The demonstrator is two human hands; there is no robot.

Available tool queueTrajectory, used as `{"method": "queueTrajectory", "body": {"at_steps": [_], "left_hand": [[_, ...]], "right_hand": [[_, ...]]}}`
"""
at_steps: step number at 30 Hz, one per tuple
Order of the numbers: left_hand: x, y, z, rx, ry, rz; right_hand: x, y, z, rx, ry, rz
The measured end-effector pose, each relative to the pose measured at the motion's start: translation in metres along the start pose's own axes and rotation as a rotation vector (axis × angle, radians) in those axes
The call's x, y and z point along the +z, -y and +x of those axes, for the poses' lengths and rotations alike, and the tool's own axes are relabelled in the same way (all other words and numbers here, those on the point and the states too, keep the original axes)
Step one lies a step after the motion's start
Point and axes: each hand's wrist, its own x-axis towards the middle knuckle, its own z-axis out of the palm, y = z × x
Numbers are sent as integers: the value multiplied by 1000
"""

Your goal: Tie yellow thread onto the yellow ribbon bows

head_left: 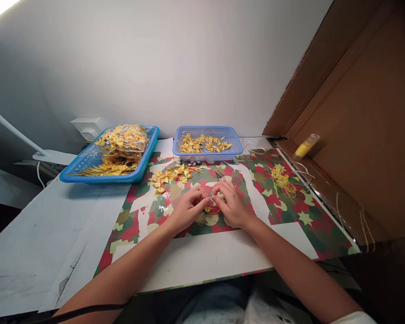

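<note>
My left hand (191,206) and my right hand (232,204) meet over the middle of the patterned mat, thumbs and forefingers pinched close together. Between the fingertips runs a thin cord, with a small yellow ribbon bow (208,209) just below; the fingers partly hide both. Several yellow ribbon bows (170,175) with stiff golden stems lie beyond my left hand. Past the fingers of my right hand is a small dark, slim tool (219,174), its kind unclear. Silver beads (192,163) lie in front of the far basket.
At the left, a blue basket (104,179) holds bows and a clear bag (123,137) of bows and silver beads. A lilac-blue basket (207,156) with bows stands by the wall. Yellow thread scraps (283,182) lie right, near a cardboard wall (354,121) and a yellow-filled tube (306,146).
</note>
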Motion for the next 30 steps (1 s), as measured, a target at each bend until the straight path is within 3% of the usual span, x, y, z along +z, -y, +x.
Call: {"method": "queueTrajectory", "body": {"at_steps": [14,30], "left_hand": [[0,8,1,86,-27,203],[-2,13,3,177,-28,294]], "right_hand": [[12,0,-3,7,-141,-31],[16,-4,-4,-10,-181,-23]]}}
